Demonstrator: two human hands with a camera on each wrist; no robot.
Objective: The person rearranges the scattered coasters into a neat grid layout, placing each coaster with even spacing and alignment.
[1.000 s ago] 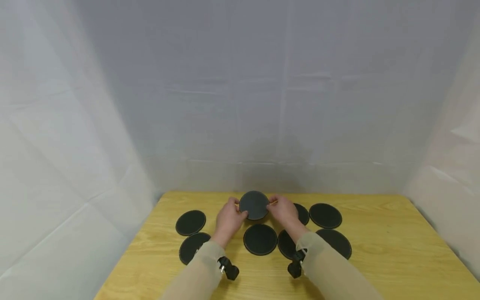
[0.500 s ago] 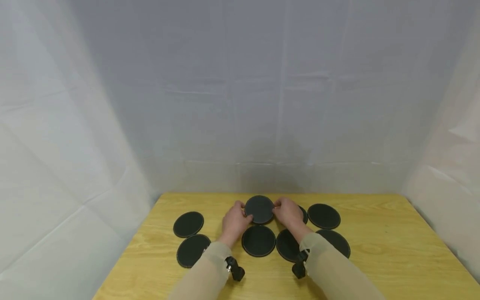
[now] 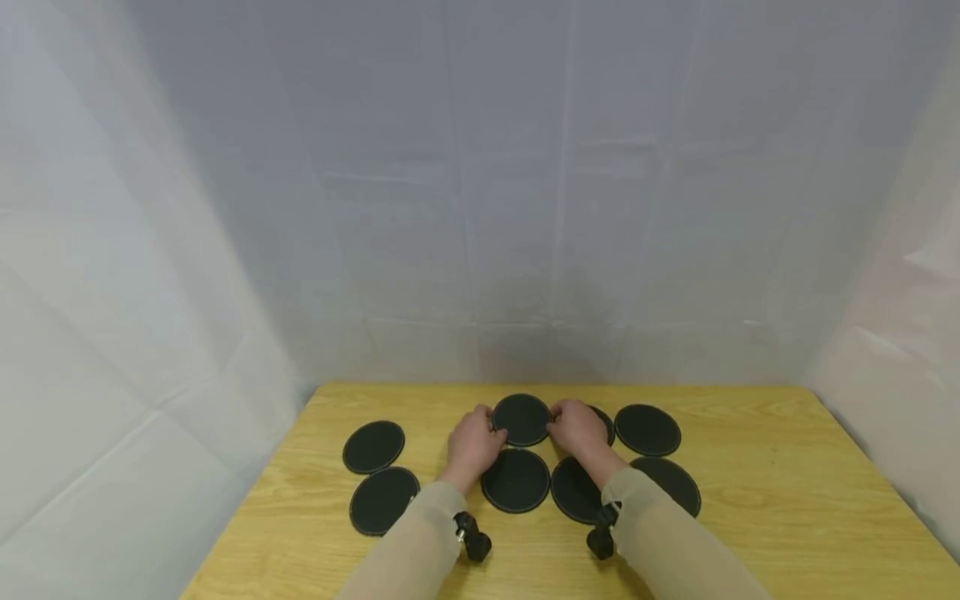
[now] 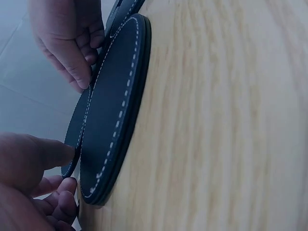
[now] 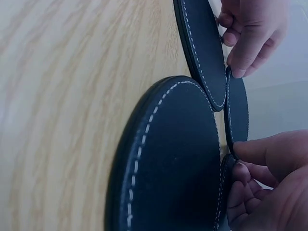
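A round black coaster (image 3: 522,419) with pale stitching is held at its two sides, low over the wooden table (image 3: 772,500) at the back of the group. My left hand (image 3: 486,435) pinches its left edge and my right hand (image 3: 567,427) pinches its right edge. In the left wrist view my left hand (image 4: 33,178) has its thumb on the coaster's thin rim (image 4: 77,132), with my right hand (image 4: 67,43) beyond. The right wrist view shows my right hand (image 5: 269,187) at the rim (image 5: 237,113). Whether the coaster touches the table is unclear.
Several more black coasters lie flat around it: two at the left (image 3: 373,446) (image 3: 384,500), one in front (image 3: 516,480), one under my right forearm (image 3: 573,490), two at the right (image 3: 648,429) (image 3: 675,485). White sheeting closes off the back and sides.
Both hands have lowered the coaster from a tilted, raised position down toward the table, and it now lies nearly flat.
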